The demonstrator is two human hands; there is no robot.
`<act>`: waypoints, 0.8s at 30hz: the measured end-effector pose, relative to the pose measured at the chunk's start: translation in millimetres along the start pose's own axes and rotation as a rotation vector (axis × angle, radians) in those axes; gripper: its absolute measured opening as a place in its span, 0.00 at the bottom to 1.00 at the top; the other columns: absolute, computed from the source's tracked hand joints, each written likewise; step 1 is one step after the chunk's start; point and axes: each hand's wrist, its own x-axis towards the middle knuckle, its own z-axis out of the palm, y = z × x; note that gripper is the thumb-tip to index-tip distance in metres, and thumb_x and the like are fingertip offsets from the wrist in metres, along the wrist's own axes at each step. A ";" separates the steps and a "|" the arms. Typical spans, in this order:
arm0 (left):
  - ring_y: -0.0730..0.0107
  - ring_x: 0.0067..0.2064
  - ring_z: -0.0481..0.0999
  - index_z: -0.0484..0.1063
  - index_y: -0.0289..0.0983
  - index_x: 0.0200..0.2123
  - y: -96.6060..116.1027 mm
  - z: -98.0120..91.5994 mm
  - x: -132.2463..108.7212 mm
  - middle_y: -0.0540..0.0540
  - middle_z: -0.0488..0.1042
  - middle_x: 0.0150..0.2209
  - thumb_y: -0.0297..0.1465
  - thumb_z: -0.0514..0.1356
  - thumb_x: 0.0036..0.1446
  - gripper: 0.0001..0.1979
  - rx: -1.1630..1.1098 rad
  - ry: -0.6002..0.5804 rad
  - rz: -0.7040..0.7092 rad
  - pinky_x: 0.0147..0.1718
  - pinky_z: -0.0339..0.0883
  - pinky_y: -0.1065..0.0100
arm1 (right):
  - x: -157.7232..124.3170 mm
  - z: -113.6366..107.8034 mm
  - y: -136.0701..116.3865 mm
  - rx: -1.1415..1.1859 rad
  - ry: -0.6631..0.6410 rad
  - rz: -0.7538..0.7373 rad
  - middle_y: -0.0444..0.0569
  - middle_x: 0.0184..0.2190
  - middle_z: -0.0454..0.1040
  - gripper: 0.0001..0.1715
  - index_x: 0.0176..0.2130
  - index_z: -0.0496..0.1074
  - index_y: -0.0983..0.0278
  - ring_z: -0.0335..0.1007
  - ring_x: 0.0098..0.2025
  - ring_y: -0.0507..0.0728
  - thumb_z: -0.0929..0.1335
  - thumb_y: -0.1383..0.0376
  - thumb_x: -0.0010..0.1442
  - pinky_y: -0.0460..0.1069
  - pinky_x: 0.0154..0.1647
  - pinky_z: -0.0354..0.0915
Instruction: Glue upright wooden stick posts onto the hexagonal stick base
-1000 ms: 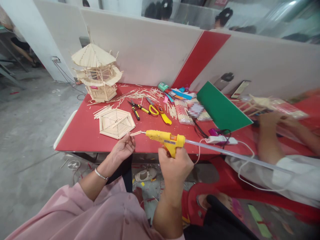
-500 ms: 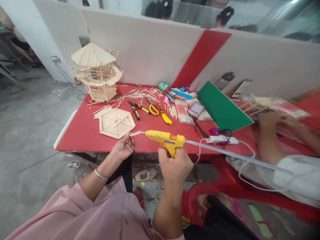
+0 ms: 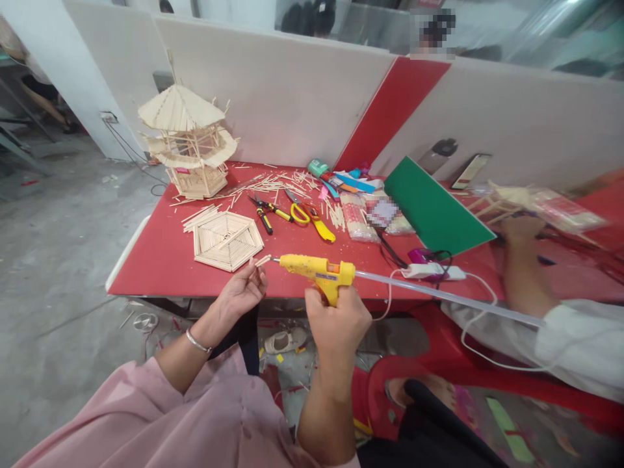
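My right hand (image 3: 338, 320) grips the handle of a yellow glue gun (image 3: 314, 271) with a long clear glue stick (image 3: 439, 296) sticking out of its back. Its metal nozzle points left at a short wooden stick (image 3: 262, 260) pinched in the fingers of my left hand (image 3: 241, 290). Both hands hover over the near edge of the red table (image 3: 160, 260). A flat hexagonal stick panel (image 3: 227, 239) lies just beyond my left hand.
A stick-built pagoda model (image 3: 188, 143) stands at the table's back left. Cutters (image 3: 263, 212), yellow scissors (image 3: 312, 221), loose sticks, stick packets (image 3: 358, 218) and a green board (image 3: 433, 211) lie behind. A co-worker's hand (image 3: 519, 260) in a white sleeve works at the right.
The glue gun has shifted slightly left and its nozzle sits closer to the stick in my left hand. The co-worker's hand at the right has moved a little.
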 end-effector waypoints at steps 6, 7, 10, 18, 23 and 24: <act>0.75 0.25 0.78 0.75 0.34 0.33 -3.8 5.7 -6.2 0.47 0.78 0.26 0.25 0.53 0.67 0.12 0.032 -0.022 -0.044 0.27 0.72 0.75 | -0.4 1.8 -2.1 0.052 -0.089 0.002 0.44 0.20 0.69 0.06 0.28 0.70 0.62 0.65 0.22 0.54 0.66 0.62 0.52 0.47 0.27 0.60; 0.75 0.25 0.78 0.75 0.34 0.33 -2.9 6.8 -7.2 0.47 0.78 0.26 0.25 0.53 0.67 0.12 0.032 -0.024 -0.038 0.27 0.72 0.75 | 0.7 1.3 -2.2 0.068 -0.120 0.028 0.44 0.20 0.69 0.08 0.29 0.71 0.62 0.65 0.23 0.54 0.67 0.60 0.53 0.47 0.28 0.60; 0.76 0.25 0.78 0.73 0.34 0.31 4.7 10.5 -11.5 0.49 0.76 0.24 0.23 0.53 0.67 0.12 0.028 -0.015 0.009 0.26 0.70 0.76 | 4.2 3.5 1.5 0.130 -0.200 0.181 0.45 0.22 0.71 0.20 0.35 0.72 0.64 0.67 0.25 0.56 0.68 0.50 0.56 0.49 0.29 0.61; 0.80 0.22 0.74 0.73 0.33 0.33 52.7 18.0 -17.1 0.51 0.75 0.23 0.21 0.59 0.62 0.06 0.194 -0.094 0.428 0.24 0.70 0.79 | -11.6 60.6 33.1 0.532 -0.526 0.523 0.52 0.26 0.77 0.25 0.45 0.70 0.67 0.72 0.27 0.59 0.61 0.50 0.62 0.49 0.31 0.63; 0.80 0.25 0.76 0.75 0.36 0.35 75.5 18.6 -18.5 0.51 0.79 0.28 0.26 0.72 0.47 0.12 0.455 -0.193 0.807 0.27 0.71 0.78 | -5.6 78.0 38.0 0.060 -0.656 0.551 0.60 0.40 0.79 0.25 0.50 0.72 0.66 0.74 0.39 0.62 0.58 0.54 0.66 0.51 0.38 0.60; 0.79 0.26 0.76 0.76 0.36 0.35 77.8 19.6 -19.3 0.50 0.79 0.28 0.27 0.74 0.44 0.14 0.514 -0.210 0.893 0.27 0.70 0.78 | -2.7 80.0 39.1 -0.026 -0.668 0.524 0.61 0.41 0.79 0.25 0.50 0.73 0.67 0.73 0.41 0.62 0.58 0.55 0.67 0.51 0.38 0.60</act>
